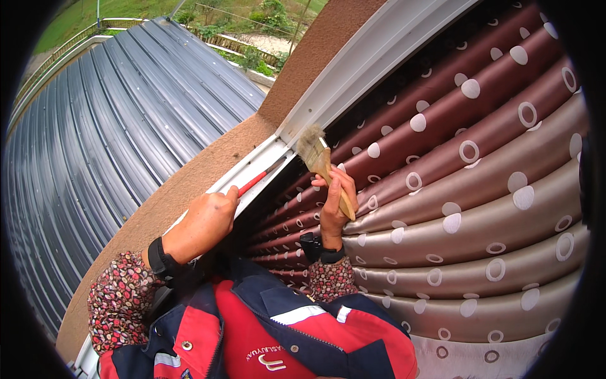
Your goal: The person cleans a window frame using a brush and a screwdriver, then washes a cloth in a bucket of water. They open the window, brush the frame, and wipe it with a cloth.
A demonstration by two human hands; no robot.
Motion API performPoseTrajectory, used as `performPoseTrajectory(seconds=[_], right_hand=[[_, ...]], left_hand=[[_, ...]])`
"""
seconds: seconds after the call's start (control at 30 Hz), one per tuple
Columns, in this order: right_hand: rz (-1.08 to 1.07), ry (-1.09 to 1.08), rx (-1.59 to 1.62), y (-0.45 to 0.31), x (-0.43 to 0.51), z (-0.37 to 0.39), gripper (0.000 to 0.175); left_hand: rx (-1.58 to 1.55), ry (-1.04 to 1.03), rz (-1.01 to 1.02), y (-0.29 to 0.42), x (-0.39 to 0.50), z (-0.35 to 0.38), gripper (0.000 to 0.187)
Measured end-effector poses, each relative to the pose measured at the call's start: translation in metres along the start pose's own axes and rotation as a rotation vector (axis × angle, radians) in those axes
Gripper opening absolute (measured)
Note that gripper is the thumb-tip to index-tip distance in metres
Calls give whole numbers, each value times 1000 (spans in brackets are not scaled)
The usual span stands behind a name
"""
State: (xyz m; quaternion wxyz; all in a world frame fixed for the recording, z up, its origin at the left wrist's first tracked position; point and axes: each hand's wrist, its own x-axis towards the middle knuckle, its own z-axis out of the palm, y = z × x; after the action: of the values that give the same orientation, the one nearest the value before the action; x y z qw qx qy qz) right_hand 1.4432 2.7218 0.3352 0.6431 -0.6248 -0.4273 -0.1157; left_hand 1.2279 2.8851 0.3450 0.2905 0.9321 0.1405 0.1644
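Observation:
My left hand (203,220) grips a slim red-handled tool (252,184), probably a small brush. Its narrow tip lies along the track of a white window frame (246,170), close to the frame's corner. In my right hand (338,194) is a flat paintbrush (321,163) with a wooden handle and pale, worn bristles. The bristles are splayed against or just over the corner where the sill track meets the upright white jamb (350,61). Dark specks of dirt show on the track.
Shiny maroon-to-beige curtains (426,189) with pale dots and rings hang close on the right. Beyond the frame runs a rough brown outer ledge (189,182). Lower outside is a ribbed blue-grey metal roof (128,104), with a fence (118,22) and greenery behind it.

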Motion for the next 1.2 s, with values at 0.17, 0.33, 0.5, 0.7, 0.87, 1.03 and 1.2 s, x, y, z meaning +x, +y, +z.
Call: performPoseTrajectory(seconds=[0.17, 0.33, 0.5, 0.7, 0.87, 1.03, 1.2], right_hand=[[-50, -28, -116, 1, 1, -3, 22], [-41, -18, -115, 1, 0, -3, 22], [-16, 0, -100, -2, 1, -1, 24], [18, 18, -67, -1, 1, -1, 26], [19, 52, -69, -1, 1, -2, 27], [67, 127, 24, -1, 1, -5, 25], [27, 190, 33, 2, 2, -7, 28]], left_hand=[[-21, 41, 13, -7, 21, 20, 15], [-126, 54, 9, -12, 28, 26, 16], [-320, 109, -32, -13, 21, 30, 18], [-372, 117, -86, -10, 15, 32, 18], [-415, 158, -83, -8, 16, 25, 19], [-472, 225, -63, -10, 3, 14, 24], [-942, 262, -309, -33, -46, -25, 33]])
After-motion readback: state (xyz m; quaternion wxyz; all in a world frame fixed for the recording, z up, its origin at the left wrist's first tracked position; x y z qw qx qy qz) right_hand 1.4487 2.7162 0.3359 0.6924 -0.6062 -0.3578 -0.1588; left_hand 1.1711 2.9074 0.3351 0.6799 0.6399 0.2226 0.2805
